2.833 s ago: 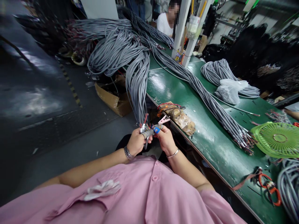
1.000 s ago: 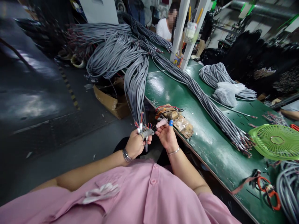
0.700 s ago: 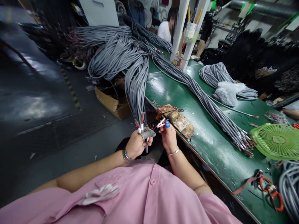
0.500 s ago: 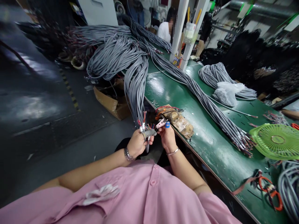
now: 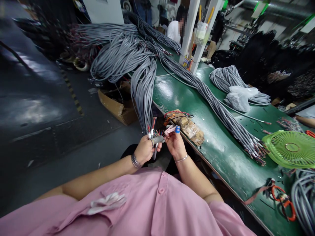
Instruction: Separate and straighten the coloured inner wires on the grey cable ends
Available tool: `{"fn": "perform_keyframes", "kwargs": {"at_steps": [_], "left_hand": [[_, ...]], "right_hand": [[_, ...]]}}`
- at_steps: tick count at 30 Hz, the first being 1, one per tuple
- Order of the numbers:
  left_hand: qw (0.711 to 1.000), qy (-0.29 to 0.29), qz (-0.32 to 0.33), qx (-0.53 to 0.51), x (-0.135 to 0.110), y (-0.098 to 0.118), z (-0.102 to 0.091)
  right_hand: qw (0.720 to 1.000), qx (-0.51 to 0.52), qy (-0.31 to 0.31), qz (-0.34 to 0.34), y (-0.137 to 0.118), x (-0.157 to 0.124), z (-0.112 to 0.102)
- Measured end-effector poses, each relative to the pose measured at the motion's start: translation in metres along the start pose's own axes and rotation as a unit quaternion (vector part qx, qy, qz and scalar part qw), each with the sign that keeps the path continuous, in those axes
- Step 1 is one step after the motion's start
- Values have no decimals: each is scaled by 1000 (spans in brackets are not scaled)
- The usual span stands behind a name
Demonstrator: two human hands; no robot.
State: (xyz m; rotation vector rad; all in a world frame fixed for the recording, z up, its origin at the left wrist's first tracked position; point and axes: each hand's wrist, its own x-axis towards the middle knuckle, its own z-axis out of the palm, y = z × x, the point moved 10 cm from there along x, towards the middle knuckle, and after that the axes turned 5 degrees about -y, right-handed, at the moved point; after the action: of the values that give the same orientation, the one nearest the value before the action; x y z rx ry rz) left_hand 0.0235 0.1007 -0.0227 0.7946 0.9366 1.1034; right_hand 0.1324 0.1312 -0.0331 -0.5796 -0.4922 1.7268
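Note:
My left hand [image 5: 144, 150] is closed around the end of a grey cable [image 5: 155, 140], whose thin coloured wires fan out from the stripped tip. A few more cable ends stick up between its fingers. My right hand [image 5: 175, 144] pinches a small pink tool [image 5: 169, 130] at those wire tips; its forefinger wears a blue fingertip cover [image 5: 177, 129]. Both hands hover just off the near edge of the green bench [image 5: 221, 144]. A thick hank of grey cables [image 5: 144, 88] hangs down over the bench edge toward my hands.
A taped wooden block with red wires [image 5: 188, 126] lies on the bench by my right hand. A long cable bundle [image 5: 221, 114] crosses the bench. A green fan grille [image 5: 290, 149], a plastic bag [image 5: 237, 95], a cardboard box [image 5: 118, 105] on the floor and a seated person [image 5: 176, 28] are around.
My hands have stayed together at the cable end. The right hand shifted its grip on the pink tool, its blue-capped finger lifting and settling near the wire tips. The view wobbled slightly.

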Motion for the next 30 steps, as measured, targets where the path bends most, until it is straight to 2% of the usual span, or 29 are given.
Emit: {"fn": "perform_keyframes", "kwargs": {"at_steps": [5, 12, 16, 21, 27, 30], "left_hand": [[1000, 0, -1, 13, -7, -1, -6], [998, -52, 5, 25, -11, -3, -10], [999, -27, 1, 32, -11, -5, -17], [1000, 14, 21, 9, -9, -13, -33], [997, 16, 66, -47, -14, -17, -60], [996, 2, 66, -59, -24, -18, -64]], "right_hand": [[999, 1, 10, 32, 6, -7, -13], [997, -14, 17, 70, 21, -26, -31], [997, -30, 20, 68, 21, -35, -35], [995, -79, 49, 28, 7, -48, -50], [988, -119, 100, 21, 4, -73, -78], [984, -142, 106, 32, 7, -82, -84]]}}
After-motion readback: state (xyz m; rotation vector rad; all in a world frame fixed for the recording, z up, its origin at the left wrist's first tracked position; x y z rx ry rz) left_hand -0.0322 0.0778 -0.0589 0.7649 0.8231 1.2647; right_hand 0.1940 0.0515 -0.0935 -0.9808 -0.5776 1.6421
